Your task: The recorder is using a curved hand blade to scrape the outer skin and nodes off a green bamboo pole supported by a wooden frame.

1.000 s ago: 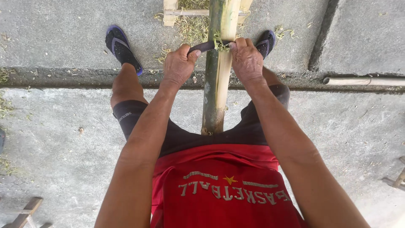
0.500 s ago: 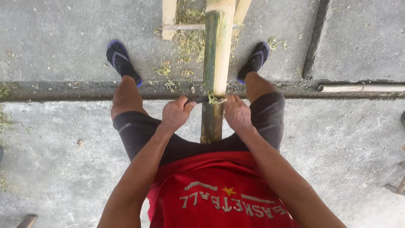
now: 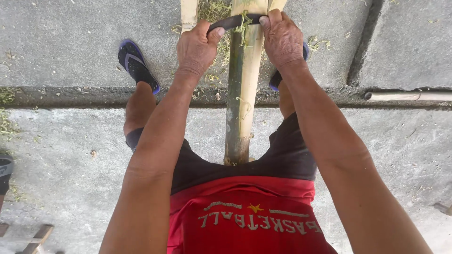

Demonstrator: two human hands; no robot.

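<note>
Bamboo pole (image 3: 242, 94) runs between the person's knees, and across its top lies a dark curved blade (image 3: 234, 21). Left hand (image 3: 197, 47) is clenched on the blade's left end, right hand (image 3: 281, 40) on its right end. Green shavings (image 3: 214, 9) litter the concrete floor (image 3: 70, 141); blue sandals (image 3: 137, 65) flank the pole.

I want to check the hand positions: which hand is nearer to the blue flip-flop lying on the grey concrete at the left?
Left. The left hand is beside the blue flip-flop; the right hand is across the bamboo pole.
</note>
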